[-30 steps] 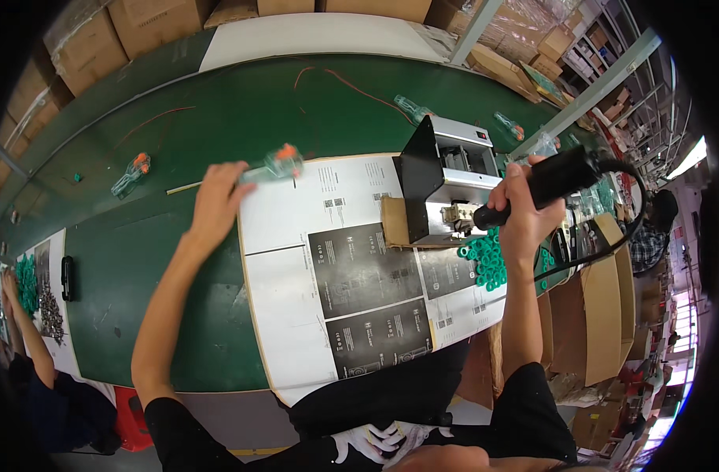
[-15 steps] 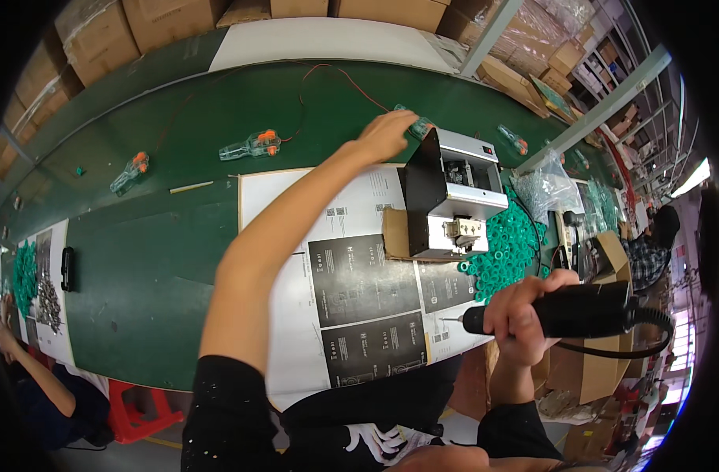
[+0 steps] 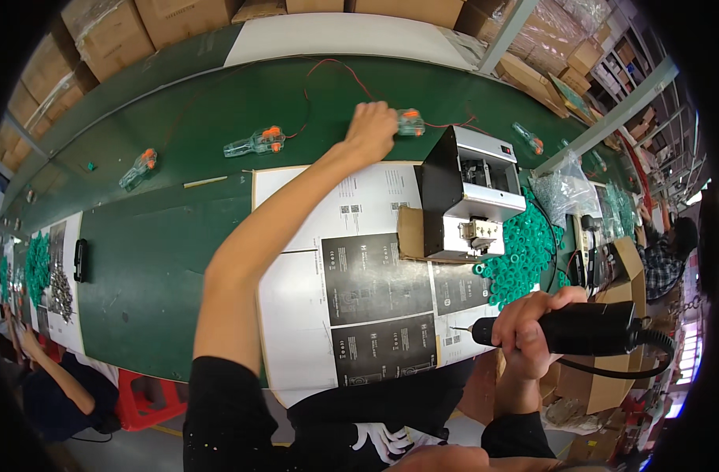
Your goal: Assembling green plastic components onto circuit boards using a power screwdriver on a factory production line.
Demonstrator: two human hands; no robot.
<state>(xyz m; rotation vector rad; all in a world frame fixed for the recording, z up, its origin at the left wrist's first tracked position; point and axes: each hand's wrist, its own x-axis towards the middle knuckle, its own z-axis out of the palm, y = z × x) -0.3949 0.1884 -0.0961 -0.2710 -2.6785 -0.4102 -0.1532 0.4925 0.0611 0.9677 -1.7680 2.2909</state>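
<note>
My left hand (image 3: 373, 128) is stretched far across the green table (image 3: 163, 252) and closes on a clear plastic part with orange levers (image 3: 410, 122) that trails thin red wires (image 3: 328, 67). My right hand (image 3: 528, 330) holds a black electric screwdriver (image 3: 568, 329) level near the table's front edge, its thin bit pointing left over the printed cardboard sheet (image 3: 359, 275). A black and silver machine (image 3: 465, 197) stands between the two hands, with a heap of green rings (image 3: 524, 252) beside it.
Two more clear parts with orange levers (image 3: 255, 143) (image 3: 138, 169) lie on the green belt to the left. Another person's arm (image 3: 41, 358) works at the far left near green parts and metal pieces (image 3: 59, 289). Cardboard boxes (image 3: 178, 20) line the far side.
My left arm has swung from the left part of the belt to the far right, reaching the clear part by the machine. My right hand has drawn the screwdriver down toward the front edge.
</note>
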